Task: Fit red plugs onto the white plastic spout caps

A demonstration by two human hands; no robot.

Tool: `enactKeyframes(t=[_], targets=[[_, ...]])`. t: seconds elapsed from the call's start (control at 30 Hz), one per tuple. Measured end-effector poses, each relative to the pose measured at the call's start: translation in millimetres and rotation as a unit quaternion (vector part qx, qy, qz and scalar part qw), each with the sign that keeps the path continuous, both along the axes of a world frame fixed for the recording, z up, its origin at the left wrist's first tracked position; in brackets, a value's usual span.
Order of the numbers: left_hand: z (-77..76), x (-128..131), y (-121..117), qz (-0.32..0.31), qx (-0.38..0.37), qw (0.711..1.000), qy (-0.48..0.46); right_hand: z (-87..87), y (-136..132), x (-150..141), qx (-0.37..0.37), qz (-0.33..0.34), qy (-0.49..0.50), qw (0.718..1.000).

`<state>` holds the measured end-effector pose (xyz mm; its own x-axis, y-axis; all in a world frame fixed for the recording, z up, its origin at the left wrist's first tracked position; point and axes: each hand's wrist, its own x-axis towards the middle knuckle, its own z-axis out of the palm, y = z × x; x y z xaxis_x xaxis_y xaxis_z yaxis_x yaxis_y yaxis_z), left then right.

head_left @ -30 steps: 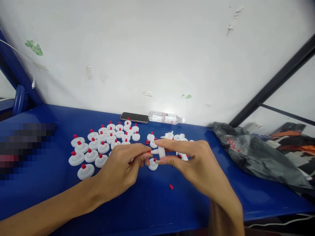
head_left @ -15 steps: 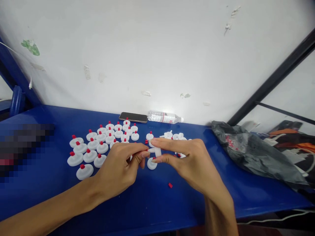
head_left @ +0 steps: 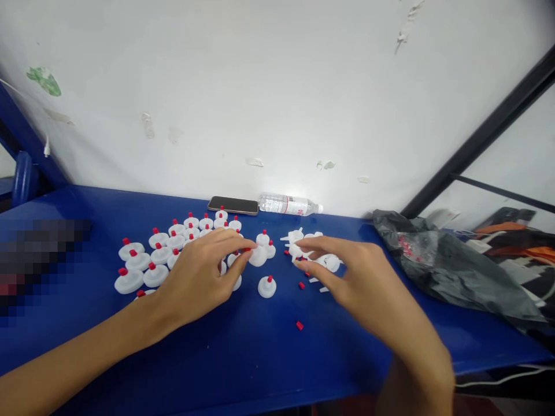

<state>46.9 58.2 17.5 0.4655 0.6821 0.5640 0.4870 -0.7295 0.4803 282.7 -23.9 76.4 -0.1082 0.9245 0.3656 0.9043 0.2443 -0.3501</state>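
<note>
My left hand [head_left: 203,277] pinches a white cap with a red tip [head_left: 257,256] between thumb and forefinger, low over the blue table [head_left: 260,358]. Behind and left of it stand several finished white caps with red tips [head_left: 156,254]. My right hand [head_left: 347,271] reaches into a small heap of bare white caps and stems [head_left: 303,242], fingers curled on one white piece. One finished cap [head_left: 267,286] stands alone between my hands. Loose red tips [head_left: 299,326] lie on the table near my right hand.
A dark phone [head_left: 233,205] and a lying clear water bottle [head_left: 288,204] rest against the white wall. A crumpled black plastic bag [head_left: 451,271] fills the table's right end. A black metal frame bar [head_left: 477,138] rises at right. A blurred patch covers the left side.
My hands were joined at the centre on one white piece. They have since parted: the left carried the capped piece toward the finished group, the right moved back to the heap of bare parts.
</note>
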Motion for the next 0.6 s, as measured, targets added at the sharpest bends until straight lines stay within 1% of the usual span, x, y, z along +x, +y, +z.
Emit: enactKeyframes(t=[0.07,0.13,0.2,0.27,0.33,0.43,0.53,0.6], targets=[[-2.1,-1,1,-0.005,0.051,0.997,0.059,1.6,-4,11,-0.025,-0.047,-0.035,0.998],[-4.6,-1,1,-0.015,0.081,0.991,0.103,1.4,-6,20,-0.052,-0.09,-0.053,0.993],[-7.2,-1,2,-0.02,0.091,0.987,0.129,-1.4,-6,28,-0.077,-0.127,-0.054,0.987],[-9.2,-1,3,-0.022,0.086,0.986,0.143,-7.0,-5,33,-0.096,-0.154,-0.06,0.982],[-9.7,-1,4,-0.028,0.075,0.985,0.151,-13.9,-3,38,-0.114,-0.167,-0.08,0.976],[-8.0,-1,4,-0.027,0.077,0.984,0.159,-21.9,2,44,-0.138,-0.169,-0.1,0.971],[-5.2,-1,2,-0.016,0.111,0.983,0.148,-24.0,8,48,-0.175,-0.165,-0.085,0.967],[-4.4,0,-1,-0.023,0.147,0.981,0.121,-24.2,13,50,-0.194,-0.161,-0.071,0.965]])
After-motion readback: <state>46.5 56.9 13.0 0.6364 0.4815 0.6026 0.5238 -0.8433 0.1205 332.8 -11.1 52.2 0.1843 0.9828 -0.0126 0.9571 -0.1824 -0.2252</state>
